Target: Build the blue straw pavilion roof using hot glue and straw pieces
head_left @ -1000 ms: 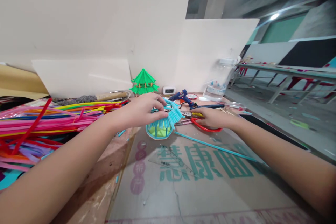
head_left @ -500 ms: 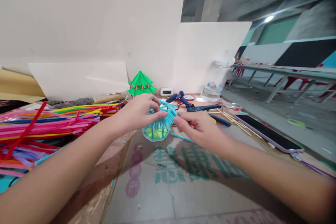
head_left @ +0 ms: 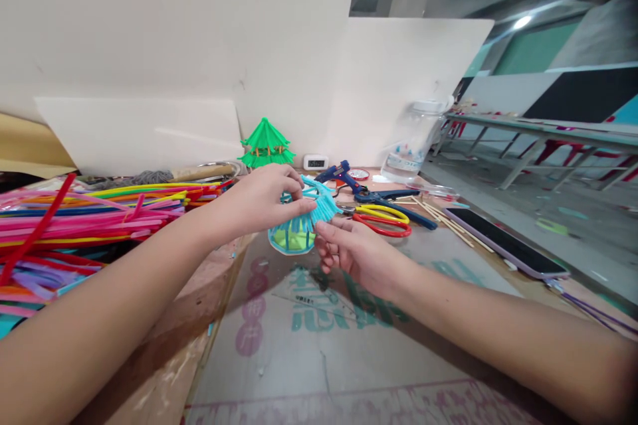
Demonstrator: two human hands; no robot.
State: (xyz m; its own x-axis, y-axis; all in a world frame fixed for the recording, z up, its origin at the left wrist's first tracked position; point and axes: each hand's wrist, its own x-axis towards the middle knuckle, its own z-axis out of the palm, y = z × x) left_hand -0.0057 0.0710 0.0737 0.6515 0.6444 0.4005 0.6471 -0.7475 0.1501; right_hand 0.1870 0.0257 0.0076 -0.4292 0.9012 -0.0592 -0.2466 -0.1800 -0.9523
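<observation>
A small pavilion-like model [head_left: 326, 207], made of light blue pipe cleaners, has a slanted roof and an open frame over a yellow-green base [head_left: 294, 241]. My left hand [head_left: 266, 202] grips its roof from the left, thumb along the near side and fingers over the top. At the roof's lower right edge, my right hand [head_left: 356, 252] is closed, thumb against the blue strips and fingers curled below. Whether a loose strip lies between those fingers is hidden. Just behind my right hand lie scissors [head_left: 386, 220] with red and yellow handles.
Colourful pipe cleaners [head_left: 100, 219] are heaped on the left. Behind stand a green tiered roof model [head_left: 266, 144], a small clock [head_left: 316, 162] and a plastic bottle [head_left: 411, 139]. A glue gun [head_left: 343, 176], blue-handled pliers [head_left: 399, 202], wooden sticks [head_left: 446, 222] and a phone [head_left: 506, 242] lie right.
My right hand has moved slightly left and down to the roof's lower edge, uncovering the scissors. The blue strip lying by it no longer shows. My left hand keeps its hold; the view has tilted slightly.
</observation>
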